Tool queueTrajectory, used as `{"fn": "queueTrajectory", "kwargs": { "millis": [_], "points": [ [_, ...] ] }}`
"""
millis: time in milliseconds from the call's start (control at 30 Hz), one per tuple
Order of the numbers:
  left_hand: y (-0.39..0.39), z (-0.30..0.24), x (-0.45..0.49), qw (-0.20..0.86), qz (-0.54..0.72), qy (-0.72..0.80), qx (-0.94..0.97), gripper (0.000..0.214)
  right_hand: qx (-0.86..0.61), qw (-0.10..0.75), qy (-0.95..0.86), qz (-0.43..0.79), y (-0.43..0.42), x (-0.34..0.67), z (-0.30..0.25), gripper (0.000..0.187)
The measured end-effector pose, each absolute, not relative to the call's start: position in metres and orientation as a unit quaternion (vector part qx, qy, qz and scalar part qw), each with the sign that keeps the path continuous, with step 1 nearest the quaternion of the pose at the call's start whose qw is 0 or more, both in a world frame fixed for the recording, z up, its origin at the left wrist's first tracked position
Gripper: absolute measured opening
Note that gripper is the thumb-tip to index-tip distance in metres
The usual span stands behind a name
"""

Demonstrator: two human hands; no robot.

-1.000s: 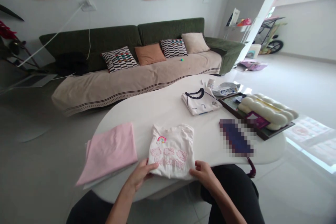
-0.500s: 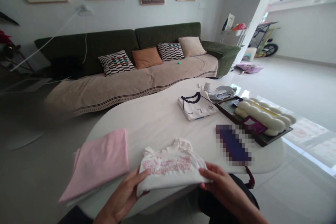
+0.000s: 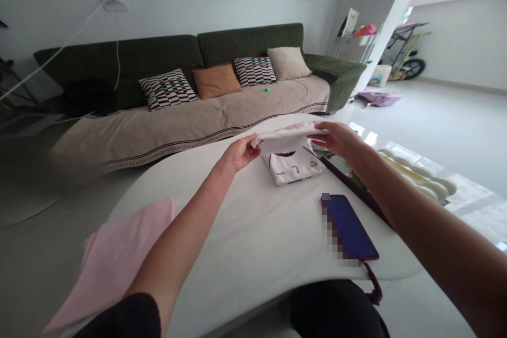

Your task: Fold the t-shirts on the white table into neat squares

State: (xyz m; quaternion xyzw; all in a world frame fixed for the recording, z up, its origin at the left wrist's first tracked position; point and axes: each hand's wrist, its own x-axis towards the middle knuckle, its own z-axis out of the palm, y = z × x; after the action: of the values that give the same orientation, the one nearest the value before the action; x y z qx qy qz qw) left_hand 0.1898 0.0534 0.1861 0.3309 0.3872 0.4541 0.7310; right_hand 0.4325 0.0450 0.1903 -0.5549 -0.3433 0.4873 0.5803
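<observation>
Both my arms reach far across the white table (image 3: 253, 232). Between my hands I hold a folded white shirt with pink print (image 3: 287, 134), flat and a little above a folded white jersey with a dark collar (image 3: 293, 166). My left hand (image 3: 240, 152) pinches the shirt's left end. On its right end my right hand (image 3: 336, 139) is closed. The held shirt covers the jersey's far edge.
A folded pink cloth (image 3: 119, 259) lies at the table's near left corner. A phone with a dark blue screen (image 3: 348, 227) lies right of centre, with a dark tray (image 3: 352, 174) holding a cream cushion (image 3: 428, 179) beyond it. A green sofa (image 3: 190, 84) stands behind.
My hands lifted the printed shirt from the table's near edge and carried it away from me to above the folded jersey.
</observation>
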Motion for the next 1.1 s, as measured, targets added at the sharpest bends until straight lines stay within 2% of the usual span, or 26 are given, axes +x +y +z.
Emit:
{"fn": "queueTrajectory", "kwargs": {
  "millis": [100, 333, 433, 500, 567, 633, 667, 767, 867, 967, 1100],
  "points": [
    [0.080, 0.154, 0.222, 0.708, 0.442, 0.399, 0.381, 0.019, -0.600, 0.583, -0.349, 0.421, 0.073, 0.459, 0.162, 0.004],
    [0.068, 0.030, 0.279, 0.634, 0.307, 0.566, 0.428, 0.046, -0.716, 0.504, -0.316, 0.365, 0.062, 0.494, 0.038, 0.012],
    [0.061, 0.012, 0.283, 0.610, 0.311, 0.585, 0.435, 0.056, -0.743, 0.474, -0.327, 0.340, 0.054, 0.502, 0.023, 0.025],
    [0.058, 0.011, 0.282, 0.603, 0.311, 0.586, 0.443, 0.059, -0.768, 0.450, -0.359, 0.278, 0.051, 0.500, 0.025, 0.033],
    [0.051, 0.014, 0.278, 0.609, 0.299, 0.574, 0.459, 0.065, -0.776, 0.389, -0.471, 0.154, 0.048, 0.489, 0.028, 0.040],
    [0.038, 0.014, 0.268, 0.619, 0.283, 0.554, 0.480, 0.071, -0.728, 0.283, -0.623, 0.046, 0.046, 0.470, 0.026, 0.044],
    [0.029, 0.013, 0.260, 0.621, 0.277, 0.543, 0.492, 0.073, -0.693, 0.224, -0.685, 0.025, 0.045, 0.459, 0.022, 0.045],
    [-0.006, 0.008, 0.214, 0.590, 0.283, 0.521, 0.548, 0.067, -0.650, 0.086, -0.751, 0.076, 0.046, 0.435, 0.012, 0.048],
    [-0.045, 0.012, 0.130, 0.471, 0.317, 0.550, 0.613, 0.050, -0.668, 0.045, -0.738, 0.089, 0.046, 0.423, 0.015, 0.045],
    [-0.081, 0.024, 0.024, 0.263, 0.316, 0.662, 0.627, 0.037, -0.674, 0.097, -0.732, 0.035, 0.023, 0.401, 0.022, 0.045],
    [-0.126, 0.034, -0.089, 0.044, 0.167, 0.778, 0.604, 0.040, -0.620, 0.146, -0.769, 0.052, -0.059, 0.339, 0.008, 0.041]
  ]
}}
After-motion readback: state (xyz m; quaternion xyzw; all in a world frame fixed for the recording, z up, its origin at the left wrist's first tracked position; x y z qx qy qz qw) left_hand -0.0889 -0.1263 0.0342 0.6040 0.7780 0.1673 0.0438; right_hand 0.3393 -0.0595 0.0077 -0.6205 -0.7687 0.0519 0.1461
